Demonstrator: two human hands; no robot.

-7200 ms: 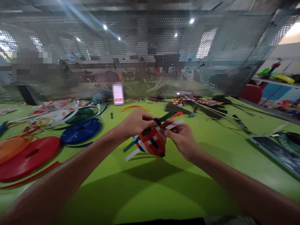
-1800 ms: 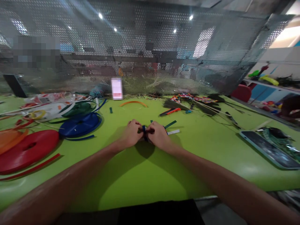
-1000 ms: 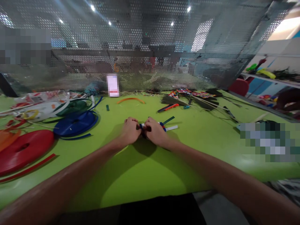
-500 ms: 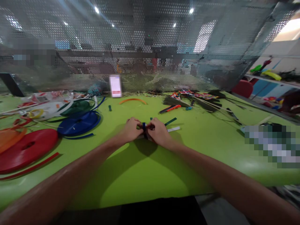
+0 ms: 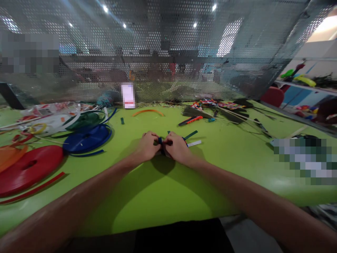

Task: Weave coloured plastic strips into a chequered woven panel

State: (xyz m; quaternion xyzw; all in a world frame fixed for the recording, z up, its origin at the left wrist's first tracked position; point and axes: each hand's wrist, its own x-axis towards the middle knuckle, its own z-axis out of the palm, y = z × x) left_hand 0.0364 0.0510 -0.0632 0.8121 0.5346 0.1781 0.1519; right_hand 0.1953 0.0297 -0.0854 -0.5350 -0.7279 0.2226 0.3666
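Note:
Close together over the middle of the green table, my left hand and my right hand pinch a small piece of woven flat strips. A dark blue strip stands up between the fingertips. From behind my right hand stick out a green strip and a white strip, with a bit of blue and red beside them. Fingers hide most of the woven piece, so its shape is unclear. Both hands are closed, thumbs against forefingers.
Coils of red strip, blue strip and green strip lie on the left. An orange strip and an orange-and-black cutter lie farther back. A phone leans against the perforated metal screen.
The upright blue strip now looks shorter, bent down between the fingertips. Both hands stay in nearly the same place, and the view has shifted slightly.

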